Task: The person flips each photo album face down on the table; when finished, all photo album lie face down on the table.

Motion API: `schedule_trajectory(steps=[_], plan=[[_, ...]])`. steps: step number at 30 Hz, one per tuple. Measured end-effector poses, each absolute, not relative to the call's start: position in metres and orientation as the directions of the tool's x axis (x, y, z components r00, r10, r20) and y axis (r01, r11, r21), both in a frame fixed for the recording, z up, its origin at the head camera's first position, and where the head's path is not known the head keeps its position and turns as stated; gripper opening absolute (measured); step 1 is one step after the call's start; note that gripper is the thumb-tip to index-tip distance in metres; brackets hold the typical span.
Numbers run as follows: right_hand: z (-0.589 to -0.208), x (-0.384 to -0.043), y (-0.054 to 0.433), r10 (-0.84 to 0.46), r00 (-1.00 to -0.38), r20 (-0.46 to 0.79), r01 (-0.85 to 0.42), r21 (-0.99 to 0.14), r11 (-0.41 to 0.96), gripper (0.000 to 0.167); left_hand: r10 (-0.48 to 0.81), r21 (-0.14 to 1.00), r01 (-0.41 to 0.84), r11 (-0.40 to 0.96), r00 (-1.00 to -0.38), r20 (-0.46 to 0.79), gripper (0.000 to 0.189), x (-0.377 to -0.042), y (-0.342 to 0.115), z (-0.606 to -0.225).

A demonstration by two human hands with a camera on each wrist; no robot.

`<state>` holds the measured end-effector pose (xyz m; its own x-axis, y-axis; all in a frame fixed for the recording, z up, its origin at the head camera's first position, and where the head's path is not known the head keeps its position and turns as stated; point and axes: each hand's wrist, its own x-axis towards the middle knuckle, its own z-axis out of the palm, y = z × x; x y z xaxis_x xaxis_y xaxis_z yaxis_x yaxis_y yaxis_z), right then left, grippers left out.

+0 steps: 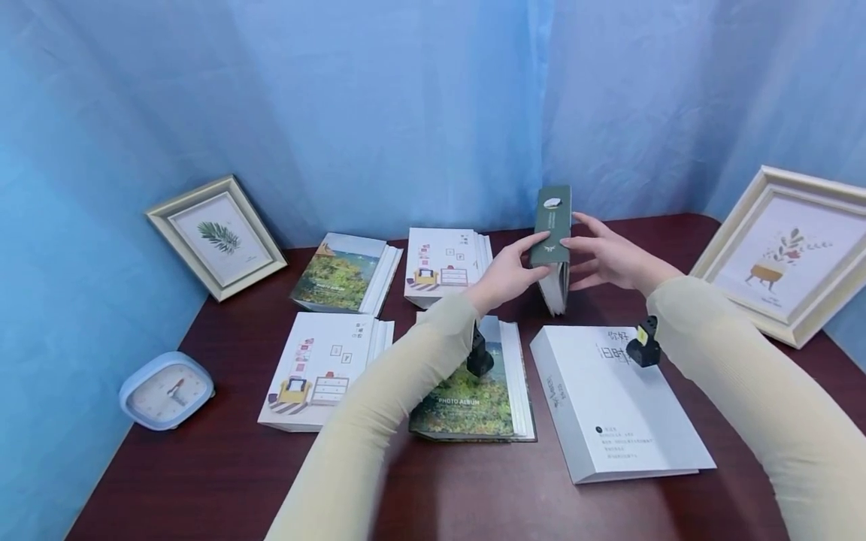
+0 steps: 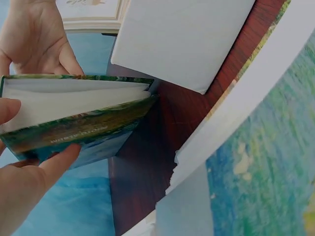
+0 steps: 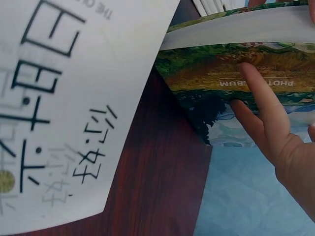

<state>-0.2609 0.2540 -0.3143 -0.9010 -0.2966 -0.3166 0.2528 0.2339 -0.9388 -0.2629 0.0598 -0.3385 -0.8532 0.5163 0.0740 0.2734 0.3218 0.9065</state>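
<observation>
A thick photo album [image 1: 553, 225] with a dark green spine stands upright at the back of the table, between both hands. My left hand [image 1: 507, 274] holds it from the left, fingers on the cover and at the spine edge. From the other side, my right hand [image 1: 612, 255] touches it with spread, fairly straight fingers. In the right wrist view, two right fingers [image 3: 268, 103] rest on the painted cover [image 3: 197, 73]. White page edges [image 2: 64, 101] show between the covers in the left wrist view.
Several albums lie flat: landscape-covered ones [image 1: 345, 274] [image 1: 467, 406], white ones with furniture drawings [image 1: 443, 259] [image 1: 321, 368], and a larger white one [image 1: 629, 413] at front right. Picture frames [image 1: 223, 289] [image 1: 724, 319] flank them. A blue clock [image 1: 135, 409] sits left. Blue curtain [image 1: 372, 113] hangs behind.
</observation>
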Motion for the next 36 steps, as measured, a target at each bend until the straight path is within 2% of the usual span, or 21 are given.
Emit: schedule_trajectory(steps=[5,13,17,22,29,36], plan=[[-0.318,-0.26,0.261,-0.319,-0.896,-0.308,0.258,-0.947,0.19,0.083,0.545,0.914,0.283,0.293,-0.834,0.083,0.057,-0.264,0.06,-0.345],[-0.318,-0.25,0.269,-0.308,-0.906,-0.289,0.259,-0.956,0.136,0.076,0.581,0.973,0.173,0.15,-0.812,0.054,0.058,-0.263,0.069,-0.356],[-0.315,-0.246,0.269,-0.298,-0.915,-0.273,0.252,-0.962,0.109,0.072,0.584,0.974,0.187,0.128,-0.808,0.078,0.056,-0.262,0.072,-0.355],[-0.31,-0.244,0.273,-0.293,-0.922,-0.255,0.244,-0.967,0.074,0.064,0.577,0.949,0.24,0.207,-0.813,0.079,0.06,-0.261,0.071,-0.351],[-0.308,-0.244,0.279,-0.286,-0.93,-0.232,0.248,-0.969,-0.018,0.062,0.576,0.844,0.297,0.447,-0.817,-0.017,0.064,-0.266,0.07,-0.349],[-0.32,-0.244,0.284,-0.245,-0.939,-0.242,0.259,-0.965,-0.038,0.062,0.616,0.726,0.353,0.59,-0.778,-0.122,0.067,-0.271,0.073,-0.35]])
